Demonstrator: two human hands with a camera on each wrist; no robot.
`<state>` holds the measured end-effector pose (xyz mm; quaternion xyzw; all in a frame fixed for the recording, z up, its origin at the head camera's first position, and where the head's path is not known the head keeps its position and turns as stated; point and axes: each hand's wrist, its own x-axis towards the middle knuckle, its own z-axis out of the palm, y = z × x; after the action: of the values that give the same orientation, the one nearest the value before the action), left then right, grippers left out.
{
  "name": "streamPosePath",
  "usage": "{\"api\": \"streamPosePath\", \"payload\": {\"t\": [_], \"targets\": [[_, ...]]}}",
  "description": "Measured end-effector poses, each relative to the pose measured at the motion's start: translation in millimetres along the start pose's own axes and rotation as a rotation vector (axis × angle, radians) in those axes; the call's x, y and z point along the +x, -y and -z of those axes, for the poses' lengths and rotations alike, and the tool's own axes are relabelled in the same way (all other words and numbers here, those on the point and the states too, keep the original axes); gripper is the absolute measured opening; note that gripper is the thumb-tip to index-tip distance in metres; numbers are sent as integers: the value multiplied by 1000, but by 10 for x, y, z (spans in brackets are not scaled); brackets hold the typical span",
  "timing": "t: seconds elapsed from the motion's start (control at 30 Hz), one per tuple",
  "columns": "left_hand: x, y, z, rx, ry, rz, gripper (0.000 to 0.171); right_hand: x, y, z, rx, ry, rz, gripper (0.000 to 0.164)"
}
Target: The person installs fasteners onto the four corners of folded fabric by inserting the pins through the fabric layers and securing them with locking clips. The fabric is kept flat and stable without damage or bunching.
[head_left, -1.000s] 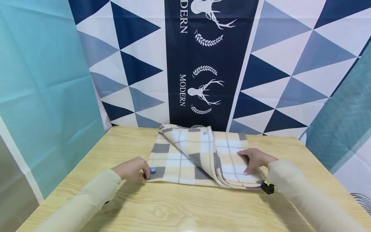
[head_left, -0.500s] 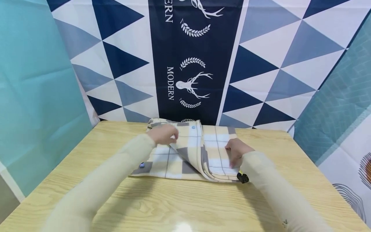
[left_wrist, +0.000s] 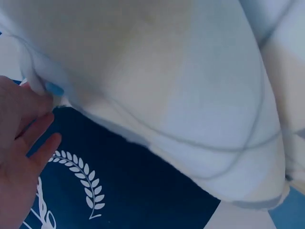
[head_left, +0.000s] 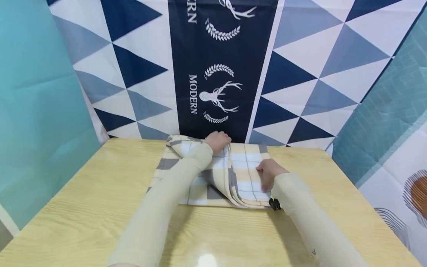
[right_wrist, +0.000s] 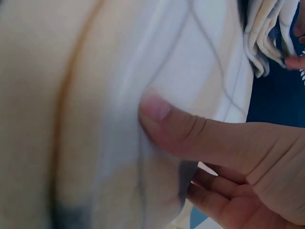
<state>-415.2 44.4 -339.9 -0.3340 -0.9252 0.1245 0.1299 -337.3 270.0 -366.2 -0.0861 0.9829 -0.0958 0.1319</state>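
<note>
A plaid fleece blanket [head_left: 247,163] in beige, white and grey lies folded at the far part of the table, its top layer turned back on a slant. My left hand [head_left: 218,141] is at the far edge of that flap. Close up in the left wrist view, thumb and fingers pinch the flap's corner beside a small blue spot [left_wrist: 54,88]. At the blanket's right side my right hand [head_left: 269,172] holds the edge. The right wrist view shows the thumb [right_wrist: 167,119] on top of the cloth and the other fingers under it. My left forearm covers part of the blanket.
The light wooden table [head_left: 233,237] extends toward me and to both sides. A patterned curtain [head_left: 140,85] hangs directly behind its far edge. Teal cloth [head_left: 40,111] hangs at the left. A small black device [head_left: 274,204] sits at my right wrist.
My left hand has left the blanket's near left corner, reached away and rightward, and now pinches the flap's far corner. My right hand keeps its hold at the right side. The view has shifted slightly.
</note>
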Motion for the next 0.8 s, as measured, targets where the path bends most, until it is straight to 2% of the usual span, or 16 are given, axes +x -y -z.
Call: {"api": "streamPosePath", "payload": {"t": [0.07,0.13,0.23,0.33,0.43,0.67,0.8], "targets": [[-18,70,30,101,-35,-3,25,55,58,32,-6,-11,8,89],[-55,120,67,149,-77,-15,24,97,99,63,-26,-9,23,89],[-147,161,98,156,-127,-56,25,134,123,90,-61,20,32,90],[-299,188,127,142,-158,-68,24,146,119,95,-75,46,43,90],[-523,224,208,131,-193,-61,22,158,97,88,-90,52,58,91],[-1156,328,456,113,-247,-71,17,147,18,52,-79,28,89,88],[-1462,344,516,88,-288,-76,13,128,-47,55,-102,40,105,89]]}}
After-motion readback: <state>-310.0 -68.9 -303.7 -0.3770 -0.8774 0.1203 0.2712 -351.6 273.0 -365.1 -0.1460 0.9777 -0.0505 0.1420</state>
